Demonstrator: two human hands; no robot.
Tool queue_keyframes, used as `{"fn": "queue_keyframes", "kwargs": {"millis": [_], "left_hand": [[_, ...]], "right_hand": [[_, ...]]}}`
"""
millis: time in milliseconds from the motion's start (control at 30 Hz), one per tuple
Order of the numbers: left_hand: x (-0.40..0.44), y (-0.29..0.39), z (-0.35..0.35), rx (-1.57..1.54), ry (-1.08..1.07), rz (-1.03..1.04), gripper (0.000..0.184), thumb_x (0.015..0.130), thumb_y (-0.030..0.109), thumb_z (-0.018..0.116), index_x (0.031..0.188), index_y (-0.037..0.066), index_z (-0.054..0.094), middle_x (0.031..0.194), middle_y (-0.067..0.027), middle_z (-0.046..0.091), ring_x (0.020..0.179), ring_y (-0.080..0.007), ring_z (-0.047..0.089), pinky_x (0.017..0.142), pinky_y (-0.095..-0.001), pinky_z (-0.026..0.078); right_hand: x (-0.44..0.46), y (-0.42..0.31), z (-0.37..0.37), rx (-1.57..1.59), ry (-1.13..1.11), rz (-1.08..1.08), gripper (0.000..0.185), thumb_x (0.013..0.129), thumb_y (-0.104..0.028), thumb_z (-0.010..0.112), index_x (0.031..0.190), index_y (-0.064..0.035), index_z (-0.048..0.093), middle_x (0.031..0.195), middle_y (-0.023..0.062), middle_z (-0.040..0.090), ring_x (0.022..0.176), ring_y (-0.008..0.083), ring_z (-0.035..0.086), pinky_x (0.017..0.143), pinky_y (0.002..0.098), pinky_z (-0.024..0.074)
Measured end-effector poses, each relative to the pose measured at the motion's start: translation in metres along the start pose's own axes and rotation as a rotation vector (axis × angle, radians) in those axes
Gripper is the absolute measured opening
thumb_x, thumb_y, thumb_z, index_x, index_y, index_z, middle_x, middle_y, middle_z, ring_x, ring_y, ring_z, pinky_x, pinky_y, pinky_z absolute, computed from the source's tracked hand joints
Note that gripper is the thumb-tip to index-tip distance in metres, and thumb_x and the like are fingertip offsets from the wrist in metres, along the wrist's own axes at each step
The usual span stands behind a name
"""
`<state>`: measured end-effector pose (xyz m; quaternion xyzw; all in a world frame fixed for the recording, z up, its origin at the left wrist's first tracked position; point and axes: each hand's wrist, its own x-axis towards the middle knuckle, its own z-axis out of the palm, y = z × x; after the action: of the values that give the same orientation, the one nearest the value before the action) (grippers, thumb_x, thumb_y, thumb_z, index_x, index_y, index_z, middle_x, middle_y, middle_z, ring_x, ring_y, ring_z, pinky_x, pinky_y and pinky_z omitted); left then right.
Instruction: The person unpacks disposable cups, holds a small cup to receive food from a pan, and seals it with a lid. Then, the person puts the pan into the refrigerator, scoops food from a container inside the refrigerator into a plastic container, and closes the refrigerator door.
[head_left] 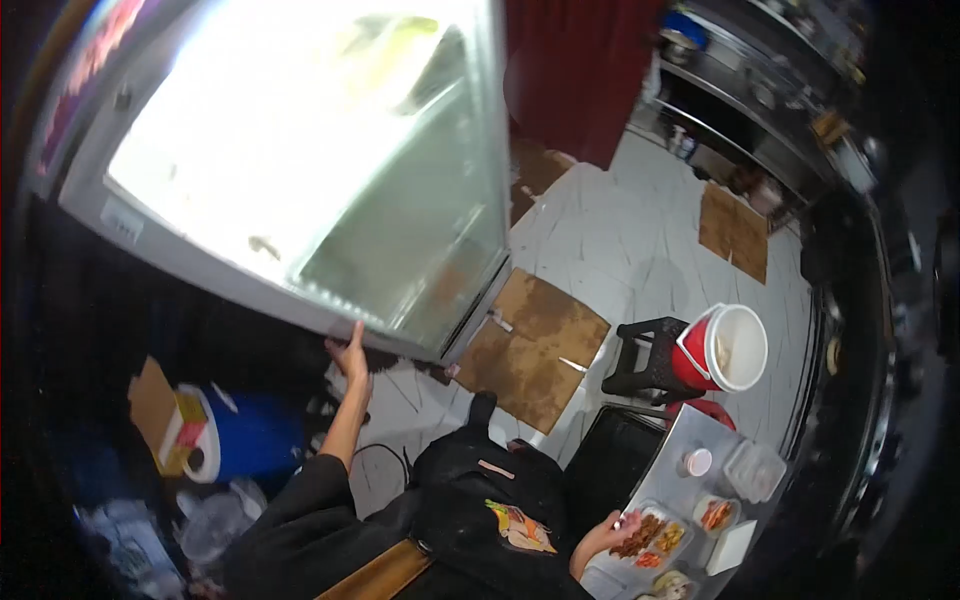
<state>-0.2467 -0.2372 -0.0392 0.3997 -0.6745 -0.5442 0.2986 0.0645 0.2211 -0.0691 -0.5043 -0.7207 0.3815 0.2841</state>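
While a person in a black apron (490, 470) with a colorful print stands between a metal surface (672, 470) and a lit glass-fronted cooler (270, 290), the right hand (606, 533) is at the near edge of a clear food tray (652, 540), fingers curled close to the brown food in it. A small white spot shows at the fingertips; whether the hand grips the tray or something else, one cannot tell. The tray sits on the surface, with brown, yellow and orange-red foods lying in separate portions.

Just beside it on the surface are a tub of orange and pale food (716, 514) and a white box (732, 548), with a small white cup (697, 462) and clear containers (755, 470) a little farther along. The left hand (351, 360), well apart from the right, touches the lower edge of the cooler's frame, one finger pointing up along it; how firmly it holds is unclear. Bright glare washes out much of the glass.

Off to the left side, a blue drum-like object (262, 435) stands near an open cardboard box (155, 415). Past the surface, a red and white bucket (738, 347) is beside a black stool (645, 358), near a stained cardboard sheet (535, 345) on the pale floor (610, 235). In the background, a dark red curtain (580, 75) hangs near metal shelves (735, 95), with another cardboard sheet (733, 232) before them.
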Motion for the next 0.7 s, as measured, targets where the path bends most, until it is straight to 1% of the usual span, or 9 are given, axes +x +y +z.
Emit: {"fn": "queue_keyframes", "kwargs": {"millis": [100,200,267,367,467,600,633,667,700], "left_hand": [[-0.006,0.014,-0.003,0.013,0.042,0.182,0.058,0.078,0.015,0.078,0.123,-0.003,0.045,0.118,-0.0145,0.057,0.106,-0.0222,0.056,0.091,-0.034,0.043],[0.003,0.0,-0.003,-0.083,0.073,0.316,0.054,0.077,0.011,0.079,0.119,-0.001,0.048,0.11,-0.012,0.057,0.102,-0.0188,0.056,0.087,-0.0326,0.045],[0.006,0.0,-0.01,-0.248,-0.068,0.261,0.051,0.076,0.012,0.079,0.116,0.0,0.049,0.106,-0.0102,0.059,0.098,-0.0189,0.056,0.086,-0.0321,0.045],[0.002,0.005,-0.014,-0.139,-0.038,0.247,0.046,0.073,0.015,0.082,0.105,0.0,0.052,0.093,-0.0076,0.058,0.088,-0.0189,0.055,0.079,-0.0314,0.045],[-0.027,0.011,-0.015,0.113,0.13,0.47,0.041,0.069,0.017,0.083,0.092,0.002,0.052,0.081,-0.0055,0.053,0.077,-0.0193,0.052,0.072,-0.0315,0.043],[-0.114,0.016,-0.015,0.07,-0.075,0.49,0.04,0.068,0.021,0.082,0.084,0.002,0.051,0.076,-0.0065,0.049,0.07,-0.0207,0.05,0.064,-0.0349,0.042],[-0.141,0.019,-0.015,0.04,-0.132,0.531,0.039,0.068,0.021,0.082,0.086,0.001,0.053,0.076,-0.007,0.051,0.07,-0.0207,0.052,0.064,-0.0347,0.043],[-0.171,0.028,-0.023,0.086,-0.325,0.356,0.039,0.069,0.021,0.081,0.092,0.001,0.057,0.083,-0.0096,0.057,0.076,-0.0212,0.058,0.066,-0.0342,0.046],[-0.195,0.023,-0.024,0.011,-0.489,0.335,0.039,0.07,0.02,0.08,0.097,0.001,0.059,0.091,-0.0108,0.06,0.081,-0.0207,0.061,0.069,-0.0333,0.05]], "right_hand": [[0.013,-0.037,0.023,0.057,-0.16,-0.13,0.04,0.088,0.002,0.053,0.127,0.0019,0.045,0.109,0.0137,0.052,0.1,0.0244,0.052,0.092,0.0361,0.0418],[0.011,-0.064,0.048,0.171,-0.279,-0.187,0.035,0.087,0.0,0.052,0.122,-0.0009,0.048,0.1,0.0085,0.052,0.088,0.0173,0.052,0.081,0.0289,0.0428],[0.013,-0.075,0.064,0.213,-0.371,-0.215,0.034,0.087,0.001,0.052,0.121,-0.0013,0.048,0.099,0.0058,0.051,0.089,0.0146,0.051,0.081,0.0276,0.0425],[0.012,-0.092,0.09,0.374,-0.524,-0.239,0.034,0.087,0.0,0.053,0.121,-0.002,0.049,0.1,0.0049,0.051,0.088,0.0135,0.051,0.079,0.0263,0.042],[0.008,-0.126,0.108,0.36,-0.62,-0.319,0.032,0.087,0.001,0.054,0.119,-0.0015,0.049,0.1,0.0045,0.051,0.085,0.0118,0.049,0.076,0.0254,0.0426],[-0.006,-0.177,0.116,0.416,-0.831,-0.402,0.035,0.087,0.0,0.058,0.122,-0.001,0.049,0.107,0.0059,0.052,0.09,0.0122,0.051,0.081,0.0258,0.0439],[-0.006,-0.187,0.119,0.412,-0.907,-0.464,0.039,0.086,-0.002,0.06,0.124,-0.0016,0.049,0.112,0.0065,0.052,0.095,0.0139,0.051,0.084,0.0272,0.0439],[-0.008,-0.2,0.12,0.408,-0.984,-0.524,0.044,0.086,-0.005,0.063,0.127,-0.0021,0.049,0.117,0.0072,0.051,0.101,0.0156,0.052,0.086,0.0286,0.0438],[-0.008,-0.216,0.119,0.365,-1.037,-0.569,0.062,0.079,-0.007,0.068,0.136,-0.0035,0.043,0.133,0.0117,0.047,0.119,0.0228,0.047,0.096,0.0362,0.04]]}}
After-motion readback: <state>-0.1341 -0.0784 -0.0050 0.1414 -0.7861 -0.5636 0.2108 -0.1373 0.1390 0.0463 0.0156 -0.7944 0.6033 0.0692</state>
